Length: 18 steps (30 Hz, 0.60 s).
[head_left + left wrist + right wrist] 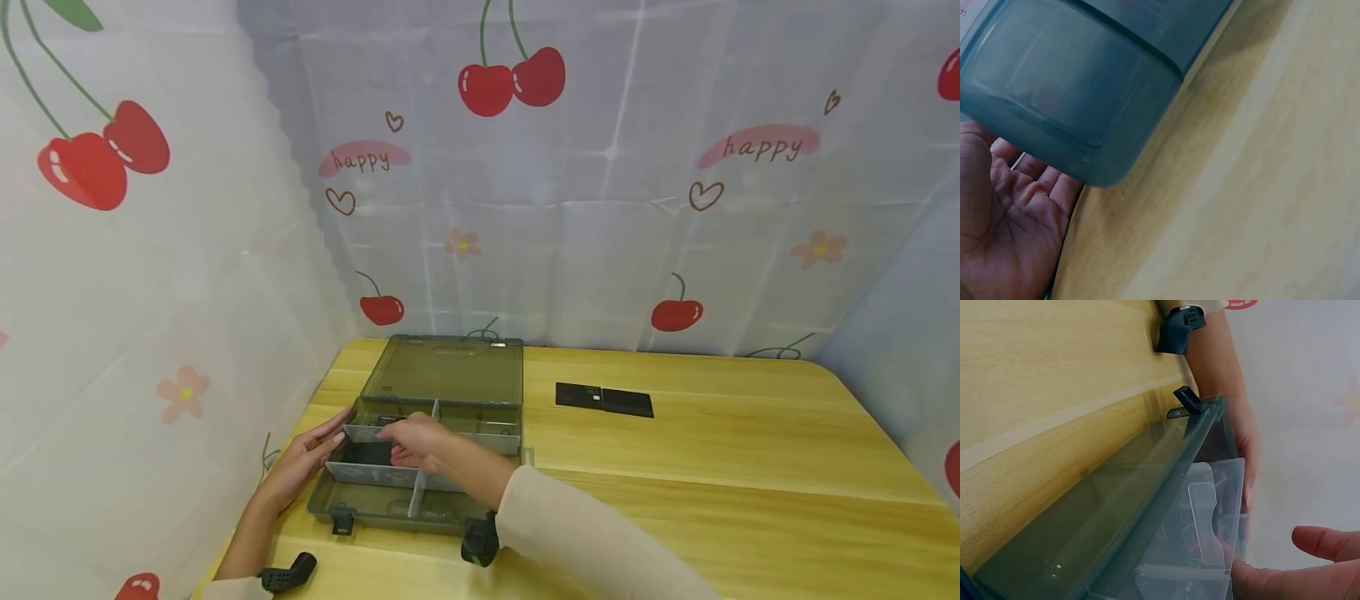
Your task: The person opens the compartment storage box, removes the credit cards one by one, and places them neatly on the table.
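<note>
An olive, see-through plastic organizer box point(435, 523) lies with its lid point(450, 371) laid back, and pale clear dividers point(375, 475) split it into compartments. My left hand point(300, 462) rests along the box's left side, fingers straight; in the left wrist view its palm point(1016, 231) shows below the box corner point(1104, 169). Over the middle compartment, my right hand point(420, 442) reaches down, beside a flat black piece point(367, 452) lying inside. The right wrist view shows a gap between its thumb and finger point(1291, 581), with other fingers hidden behind a clear divider point(1210, 512).
Two flat black cards point(577, 395) point(628, 403) lie side by side on the wooden table point(712, 433), right of the box. Another dark item point(390, 421) sits in the back left compartment. Cherry-print curtains point(585, 225) stand behind and to the left. Latches point(342, 523) project from the box front.
</note>
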Each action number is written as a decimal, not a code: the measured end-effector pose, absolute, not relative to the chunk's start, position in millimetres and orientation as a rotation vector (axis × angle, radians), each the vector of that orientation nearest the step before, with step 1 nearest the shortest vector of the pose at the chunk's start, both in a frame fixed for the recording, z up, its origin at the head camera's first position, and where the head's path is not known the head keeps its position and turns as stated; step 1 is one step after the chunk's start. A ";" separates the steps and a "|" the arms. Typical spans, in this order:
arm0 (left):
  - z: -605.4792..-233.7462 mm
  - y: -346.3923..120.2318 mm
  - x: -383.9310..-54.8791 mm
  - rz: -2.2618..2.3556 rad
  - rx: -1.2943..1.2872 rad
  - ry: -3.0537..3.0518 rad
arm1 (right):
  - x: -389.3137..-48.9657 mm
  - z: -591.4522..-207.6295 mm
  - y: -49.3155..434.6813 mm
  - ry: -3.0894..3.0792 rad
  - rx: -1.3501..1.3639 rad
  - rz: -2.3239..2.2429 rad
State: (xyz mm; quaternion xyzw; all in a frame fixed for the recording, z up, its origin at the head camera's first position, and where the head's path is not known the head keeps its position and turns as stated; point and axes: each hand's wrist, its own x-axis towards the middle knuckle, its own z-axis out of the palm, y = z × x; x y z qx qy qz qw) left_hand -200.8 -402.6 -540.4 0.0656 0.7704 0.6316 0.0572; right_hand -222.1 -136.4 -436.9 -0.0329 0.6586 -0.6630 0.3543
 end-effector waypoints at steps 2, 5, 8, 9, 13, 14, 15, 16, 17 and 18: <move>-540.7 -402.6 -200.7 1.906 0.192 2.345 | -221.2 -436.6 -136.6 1.745 -0.089 -1.704; -541.1 -402.5 -200.1 1.898 0.186 2.346 | -220.3 -437.3 -137.9 1.797 -0.091 -1.697; -541.5 -402.5 -199.6 1.899 0.189 2.342 | -219.3 -439.6 -139.6 1.829 -0.109 -1.705; -541.4 -402.5 -199.5 1.898 0.194 2.343 | -219.0 -440.7 -140.0 1.842 -0.123 -1.705; -540.3 -402.1 -199.6 1.901 0.200 2.340 | -218.4 -443.8 -141.8 1.891 -0.163 -1.695; -540.0 -402.0 -199.7 1.903 0.199 2.339 | -218.2 -443.7 -142.2 1.906 -0.174 -1.688; -539.7 -401.9 -199.8 1.901 0.196 2.339 | -218.0 -443.9 -142.8 1.921 -0.186 -1.678; -539.7 -402.0 -199.8 1.904 0.194 2.335 | -217.8 -443.5 -143.6 1.935 -0.195 -1.671; -539.8 -402.2 -200.0 1.908 0.193 2.332 | -217.5 -442.5 -144.2 1.958 -0.213 -1.660; -540.0 -402.5 -200.0 1.911 0.193 2.332 | -217.0 -442.0 -145.0 1.975 -0.229 -1.653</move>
